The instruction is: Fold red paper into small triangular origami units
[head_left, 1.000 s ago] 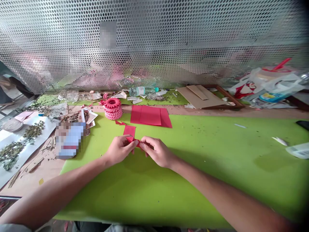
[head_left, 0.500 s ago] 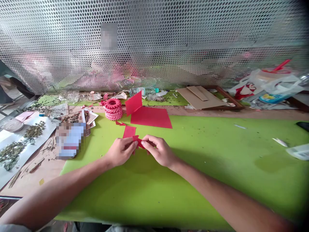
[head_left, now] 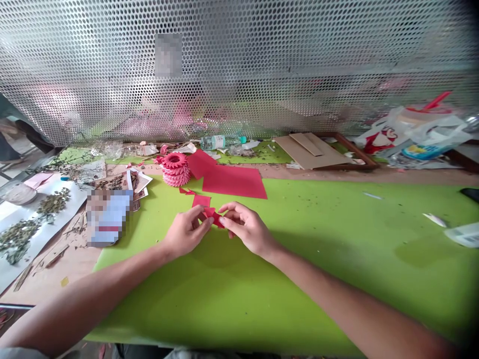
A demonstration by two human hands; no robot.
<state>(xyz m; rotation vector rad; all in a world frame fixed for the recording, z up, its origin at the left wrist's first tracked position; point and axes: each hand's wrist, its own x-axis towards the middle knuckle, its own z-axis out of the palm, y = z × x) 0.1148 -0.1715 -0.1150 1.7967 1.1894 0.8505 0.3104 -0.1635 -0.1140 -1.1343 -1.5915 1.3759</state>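
Observation:
A small piece of folded red paper (head_left: 217, 217) is between my two hands, just above the green table surface. My left hand (head_left: 187, 230) pinches its left end between thumb and fingers. The thumb of my right hand (head_left: 250, 232) presses the right end; its index finger is raised and its other fingers are curled, partly hidden. Just beyond my left fingers lies a small red paper rectangle (head_left: 201, 200). Farther back are a larger red sheet (head_left: 235, 181), another red sheet (head_left: 201, 163) leaning behind it, small red folded pieces (head_left: 186, 191), and a stacked pink-red paper ring (head_left: 175, 172).
A perforated metal panel (head_left: 262, 65) stands along the back. Before it lie a plastic bottle (head_left: 222, 142), cardboard (head_left: 307, 151) and plastic bags (head_left: 422, 132). To the left are a blurred blue item (head_left: 112, 217) and dried plant bits (head_left: 54, 200) on white paper.
The red sheet that stood upright at the back has tipped backward and left. My right index finger has lifted from the folded paper. Both hands stay in nearly the same place.

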